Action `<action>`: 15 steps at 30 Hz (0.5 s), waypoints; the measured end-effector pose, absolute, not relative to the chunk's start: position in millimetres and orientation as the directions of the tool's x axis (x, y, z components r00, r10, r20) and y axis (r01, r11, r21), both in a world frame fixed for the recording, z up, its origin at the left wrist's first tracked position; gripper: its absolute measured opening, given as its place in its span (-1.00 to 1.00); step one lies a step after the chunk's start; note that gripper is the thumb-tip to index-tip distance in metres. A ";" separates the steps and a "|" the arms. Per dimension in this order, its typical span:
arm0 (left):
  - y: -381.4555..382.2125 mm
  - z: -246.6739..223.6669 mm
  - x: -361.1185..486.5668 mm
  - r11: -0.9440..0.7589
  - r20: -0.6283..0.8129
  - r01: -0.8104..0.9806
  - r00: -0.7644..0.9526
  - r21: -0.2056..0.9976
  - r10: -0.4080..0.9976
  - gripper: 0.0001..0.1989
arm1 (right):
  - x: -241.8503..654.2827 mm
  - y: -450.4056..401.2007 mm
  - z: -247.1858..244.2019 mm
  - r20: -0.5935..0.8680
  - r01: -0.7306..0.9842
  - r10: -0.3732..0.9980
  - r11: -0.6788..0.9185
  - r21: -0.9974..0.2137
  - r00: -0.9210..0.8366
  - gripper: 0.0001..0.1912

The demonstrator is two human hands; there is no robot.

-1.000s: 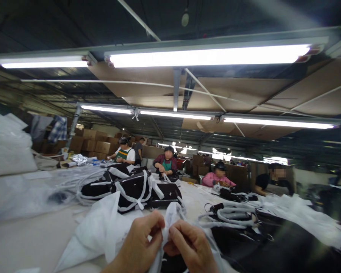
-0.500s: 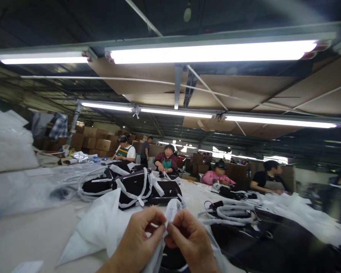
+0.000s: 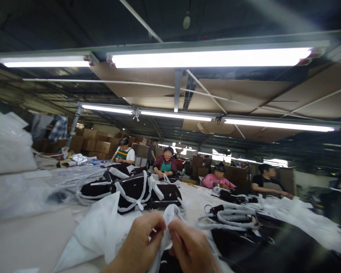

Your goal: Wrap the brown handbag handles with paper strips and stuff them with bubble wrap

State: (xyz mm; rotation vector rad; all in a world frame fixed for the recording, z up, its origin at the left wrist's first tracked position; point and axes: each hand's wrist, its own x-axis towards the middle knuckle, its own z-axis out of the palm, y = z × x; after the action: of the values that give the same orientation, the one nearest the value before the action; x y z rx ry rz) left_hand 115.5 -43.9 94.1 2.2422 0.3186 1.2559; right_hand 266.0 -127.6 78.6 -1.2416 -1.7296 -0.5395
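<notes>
Close in front of me, my left hand (image 3: 143, 240) and my right hand (image 3: 189, 246) nearly meet, thumb and fingertips of each pinched together. Between them runs a white-wrapped strap (image 3: 172, 213), its loop rising just beyond my fingertips. Both hands are closed on the white wrapping of this strap; the exact pinch point is partly hidden by my fingers. Below the hands, part of a dark bag-like item (image 3: 168, 262) shows. A soft white sheet or pouch (image 3: 98, 229) lies beside my left hand.
Black bags (image 3: 133, 187) with white-wrapped straps are heaped ahead. At right lie grey-wrapped straps (image 3: 235, 220) on black material (image 3: 261, 242). White packaging (image 3: 10, 144) is stacked far left. Several co-workers sit across the table (image 3: 31, 242); lamps (image 3: 210, 58) hang overhead.
My right hand has turned slightly, its fingers curled closer over the strap. Both hands stay together at nearly the same spot. The view has tilted slightly. A co-worker opposite has drawn their hands down.
</notes>
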 end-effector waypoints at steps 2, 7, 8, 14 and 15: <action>-43.0 92.5 114.5 -0.836 0.711 -0.056 0.559 0.546 0.427 -0.85 | 267.8 -128.8 78.2 0.873 0.954 0.429 0.273 0.120 -0.233 -0.72; -44.8 103.4 111.3 -0.828 0.660 -0.066 0.640 0.557 0.394 -0.88 | 265.0 -132.9 94.9 0.882 0.951 0.368 0.200 0.236 -0.296 -0.76; -46.4 107.8 110.5 -0.814 0.645 -0.062 0.647 0.577 0.408 -0.88 | 264.3 -133.3 101.4 0.902 0.960 0.355 0.216 0.179 -0.247 -0.77; -62.5 127.0 104.5 -0.652 0.495 -0.061 0.705 0.756 0.508 -0.84 | 261.4 -132.6 136.7 0.914 0.952 0.381 0.305 0.020 -0.141 -0.81; -65.4 128.8 104.0 -0.623 0.466 -0.070 0.730 0.779 0.500 -0.75 | 260.4 -132.6 141.5 0.902 0.948 0.401 0.319 0.024 -0.158 -0.82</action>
State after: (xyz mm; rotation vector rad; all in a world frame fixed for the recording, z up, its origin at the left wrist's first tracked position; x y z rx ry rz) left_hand 104.0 -65.4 128.8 2.0923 0.3249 0.8644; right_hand 260.4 -132.6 141.5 -1.2200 -1.7251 -0.7984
